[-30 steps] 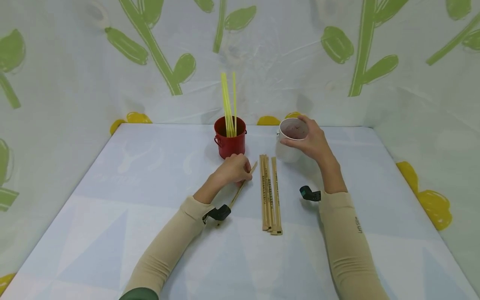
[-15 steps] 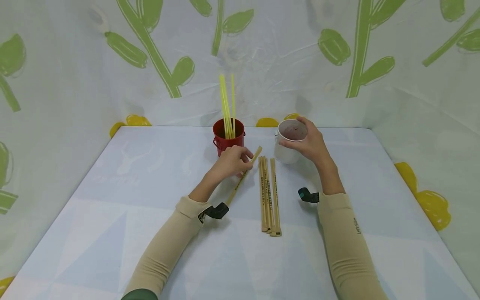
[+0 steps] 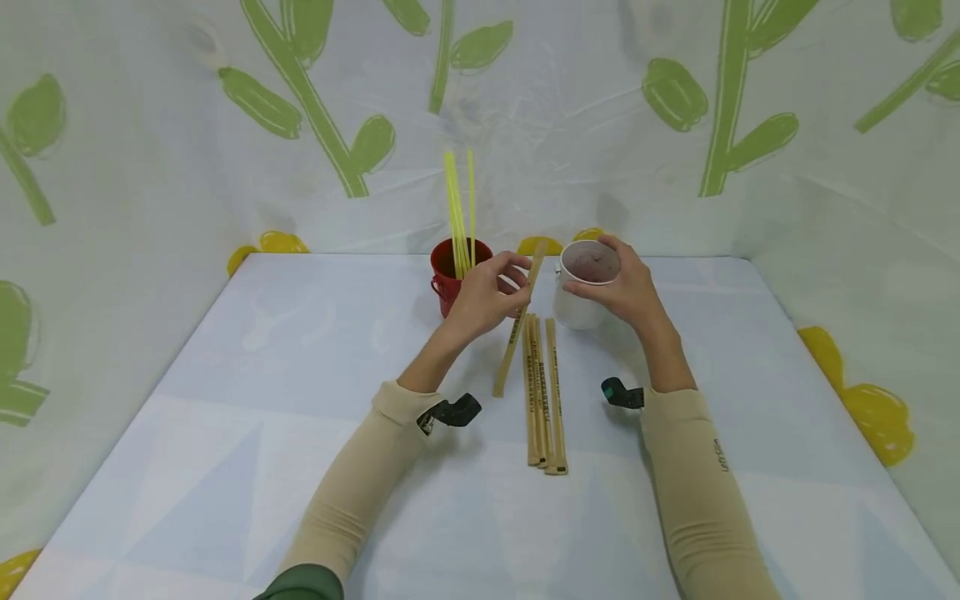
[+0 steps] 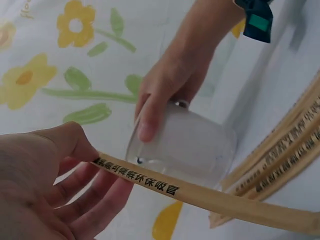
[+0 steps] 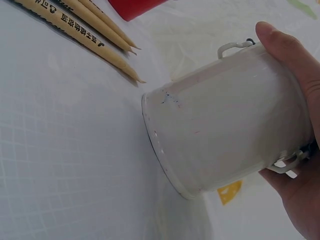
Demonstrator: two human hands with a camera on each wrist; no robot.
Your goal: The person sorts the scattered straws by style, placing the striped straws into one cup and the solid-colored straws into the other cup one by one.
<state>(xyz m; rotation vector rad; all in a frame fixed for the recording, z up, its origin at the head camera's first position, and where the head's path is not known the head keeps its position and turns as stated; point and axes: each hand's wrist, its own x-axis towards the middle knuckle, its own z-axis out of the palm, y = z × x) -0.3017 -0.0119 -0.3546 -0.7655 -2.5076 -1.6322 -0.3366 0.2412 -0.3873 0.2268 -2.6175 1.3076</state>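
My left hand (image 3: pixel 483 296) pinches a straw in a brown paper sleeve (image 3: pixel 507 362) between thumb and fingers. The straw slants upward beside the red bucket, its top near the white bucket's rim; printed characters show on its sleeve (image 4: pixel 200 199) in the left wrist view. My right hand (image 3: pixel 633 287) grips the white bucket (image 3: pixel 573 308) at its rim, thumb in front and fingers behind. That bucket (image 5: pixel 225 120) stands upright on the table, and its visible interior holds no straws. Several more paper-wrapped straws (image 3: pixel 542 400) lie side by side below the buckets.
A red bucket (image 3: pixel 442 287) holding several yellow sticks (image 3: pixel 454 208) stands at the back, partly hidden by my left hand. Behind the table (image 3: pixel 420 517) rises a white wall covering (image 3: pixel 555 108) with green leaf prints.
My left hand has lifted the straw off the table and carried it up and to the right, turning it steeper. The right hand stays on the white bucket.
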